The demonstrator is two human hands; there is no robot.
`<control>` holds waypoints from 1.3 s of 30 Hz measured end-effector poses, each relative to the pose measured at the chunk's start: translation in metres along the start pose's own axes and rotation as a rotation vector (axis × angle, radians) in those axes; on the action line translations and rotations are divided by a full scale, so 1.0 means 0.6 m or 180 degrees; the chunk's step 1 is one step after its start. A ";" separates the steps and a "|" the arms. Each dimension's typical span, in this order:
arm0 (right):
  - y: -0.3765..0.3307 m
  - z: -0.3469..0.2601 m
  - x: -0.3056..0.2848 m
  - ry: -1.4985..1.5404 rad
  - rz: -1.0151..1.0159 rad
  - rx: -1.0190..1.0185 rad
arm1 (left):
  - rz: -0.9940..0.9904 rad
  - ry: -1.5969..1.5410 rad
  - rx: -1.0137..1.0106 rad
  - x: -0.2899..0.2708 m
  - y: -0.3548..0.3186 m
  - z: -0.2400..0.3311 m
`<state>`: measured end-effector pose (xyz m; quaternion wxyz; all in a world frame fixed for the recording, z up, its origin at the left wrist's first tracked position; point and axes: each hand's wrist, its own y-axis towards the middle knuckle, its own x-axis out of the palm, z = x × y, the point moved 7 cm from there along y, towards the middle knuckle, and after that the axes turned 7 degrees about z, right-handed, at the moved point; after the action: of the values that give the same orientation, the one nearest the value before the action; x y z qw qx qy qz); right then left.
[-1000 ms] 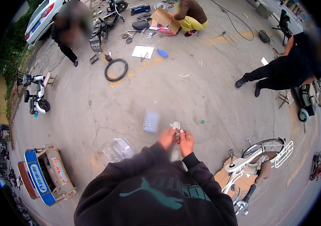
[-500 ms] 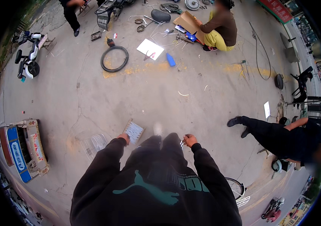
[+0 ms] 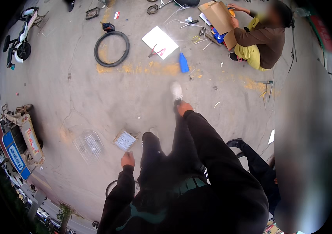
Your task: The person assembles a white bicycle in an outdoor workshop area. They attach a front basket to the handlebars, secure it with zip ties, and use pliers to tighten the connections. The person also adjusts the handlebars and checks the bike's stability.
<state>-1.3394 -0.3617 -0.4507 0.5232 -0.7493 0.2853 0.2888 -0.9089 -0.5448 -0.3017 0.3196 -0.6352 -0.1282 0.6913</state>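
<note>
A: What's the ground like?
B: Grey, cracked concrete (image 3: 142, 93) outdoors, with worn yellow paint and parts scattered about.

A: And the hands?
B: The left hand (image 3: 128, 159) hangs low, fingers curled, just beside a flat, tan-framed square panel with a pale striped face (image 3: 125, 140). The right hand (image 3: 184, 108) is out ahead, above a white shoe (image 3: 177, 90), fingers folded in too. I can't tell whether either grips anything.

A: So the panel isn't held?
B: It looks to lie on the concrete, near a pale wire basket (image 3: 90, 143).

A: How far along are things?
B: Nothing looks finished, I'd judge. The round black rubber tyre (image 3: 109, 64) lies loose, and the brown cardboard carton (image 3: 217, 17) stands open beside a crouching person in yellow trousers (image 3: 248, 52). Fitting and clearing up both seem left; what's done, I can't tell.
</note>
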 end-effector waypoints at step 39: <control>-0.167 -0.848 -0.128 0.2191 -0.4054 0.0448 | 0.2389 -0.4363 -0.1694 -0.462 0.200 0.209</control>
<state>-1.2497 -0.8058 -0.1874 0.5174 -0.7830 -0.0398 -0.3429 -1.0661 -0.7752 -0.1308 -0.2429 -0.1276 -0.2334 0.9329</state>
